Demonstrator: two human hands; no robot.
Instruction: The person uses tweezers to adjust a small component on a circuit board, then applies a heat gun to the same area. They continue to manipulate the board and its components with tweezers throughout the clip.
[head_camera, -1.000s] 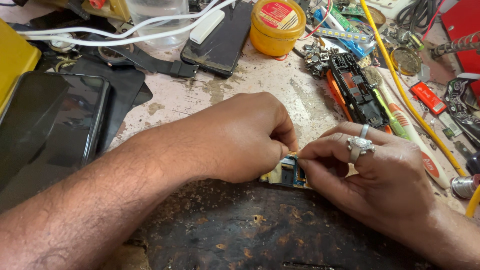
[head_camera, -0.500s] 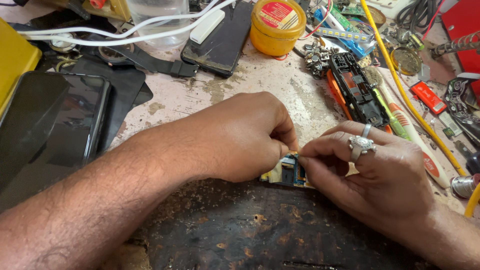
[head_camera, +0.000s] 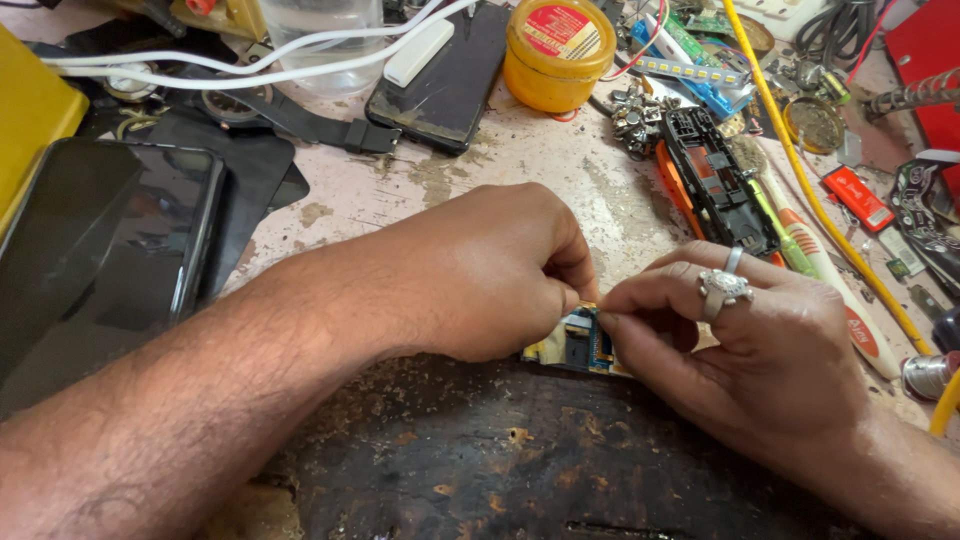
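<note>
My left hand and my right hand meet fingertip to fingertip over a small blue and gold circuit board, which lies at the far edge of a worn dark mat. Both hands pinch at the board's top edge with curled fingers. Most of the board is hidden under my fingers. My right hand wears a silver ring. Whether a small part sits between the fingertips cannot be seen.
A dark phone lies at the left, another phone at the back. A yellow tin, a black and orange phone frame, a yellow cable, white cables and small parts crowd the back and right.
</note>
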